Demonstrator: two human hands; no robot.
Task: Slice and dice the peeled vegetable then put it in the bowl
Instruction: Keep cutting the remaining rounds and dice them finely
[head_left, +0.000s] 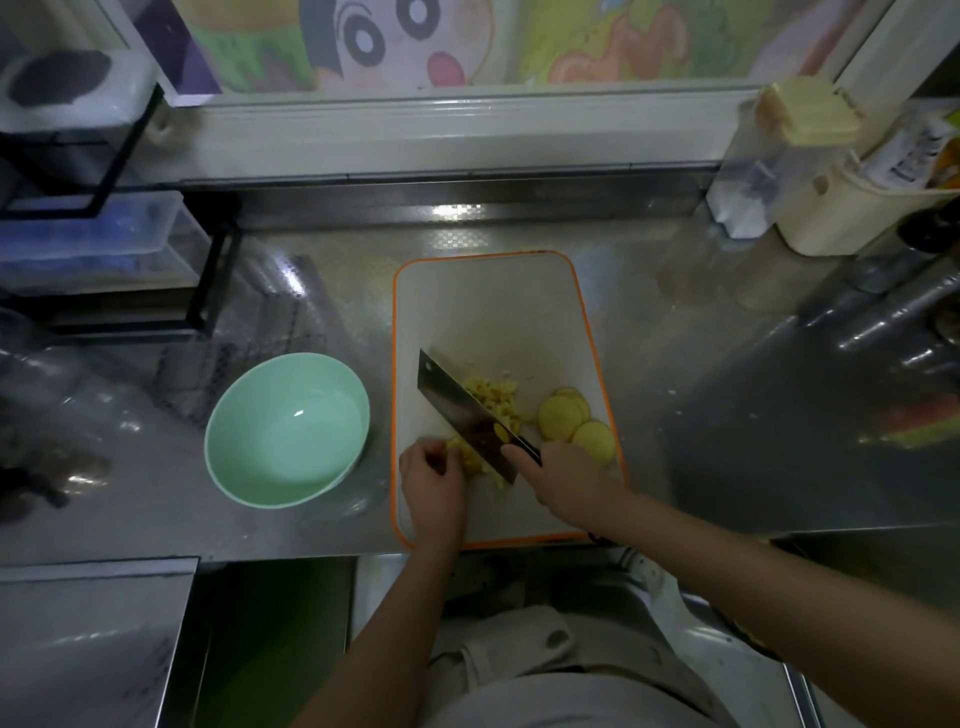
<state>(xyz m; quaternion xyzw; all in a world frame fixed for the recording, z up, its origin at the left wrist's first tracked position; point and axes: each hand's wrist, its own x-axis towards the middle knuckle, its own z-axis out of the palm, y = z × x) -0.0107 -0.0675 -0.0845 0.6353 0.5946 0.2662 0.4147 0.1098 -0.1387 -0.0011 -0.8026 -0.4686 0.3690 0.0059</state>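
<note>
A white cutting board (488, 306) with an orange rim lies on the steel counter. On it are a pile of yellow diced vegetable (496, 397) and several round yellow slices (566, 415) at the right. My right hand (563, 480) grips the handle of a dark cleaver (462, 410), whose blade slants across the dice. With curled fingers, my left hand (434, 483) holds a small yellow bunch of vegetable strips (470, 457) against the blade's near end. A pale green bowl (285, 431) sits empty to the left of the board.
A black wire rack (208, 280) with clear plastic boxes stands at the back left. Cream containers and bottles (810, 208) crowd the back right corner. The counter's front edge runs just below the board, with a steel lid or panel (88, 623) at lower left.
</note>
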